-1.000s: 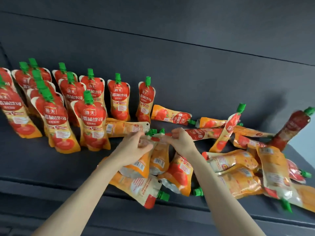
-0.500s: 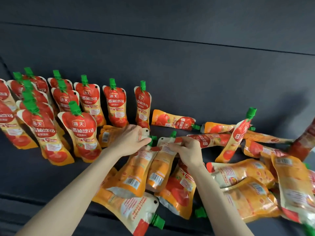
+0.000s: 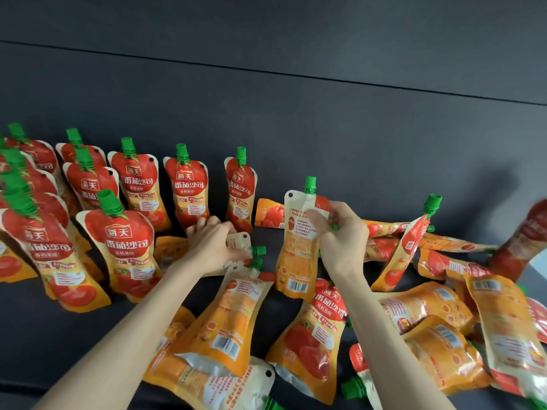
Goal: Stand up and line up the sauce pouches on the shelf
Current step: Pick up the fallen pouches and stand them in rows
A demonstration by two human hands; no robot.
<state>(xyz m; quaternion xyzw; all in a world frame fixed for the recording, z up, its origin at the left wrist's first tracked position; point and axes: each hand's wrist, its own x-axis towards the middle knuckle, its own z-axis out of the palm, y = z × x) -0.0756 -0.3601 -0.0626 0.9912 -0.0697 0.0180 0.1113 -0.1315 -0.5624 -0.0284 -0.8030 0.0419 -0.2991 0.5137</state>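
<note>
Several red-and-orange tomato sauce pouches with green caps stand in rows [image 3: 186, 187] at the left of the dark shelf [image 3: 35, 335]. My right hand [image 3: 340, 241] pinches the top of one pouch [image 3: 297, 253], lifted upright with its back label facing me. My left hand [image 3: 213, 244] grips the top of a pouch lying flat [image 3: 239, 242], near its green cap. Many more pouches lie in a loose pile [image 3: 438, 318] at the right and front.
A dark back wall [image 3: 296, 119] rises behind the shelf. One pouch leans upright [image 3: 411, 244] in the right pile, and another leans at the far right edge [image 3: 524, 238]. Pouches overhang the shelf's front edge [image 3: 213, 383].
My right hand has lifted one pouch from lying flat to upright. My left hand stays on the top of a flat pouch. The camera has moved closer.
</note>
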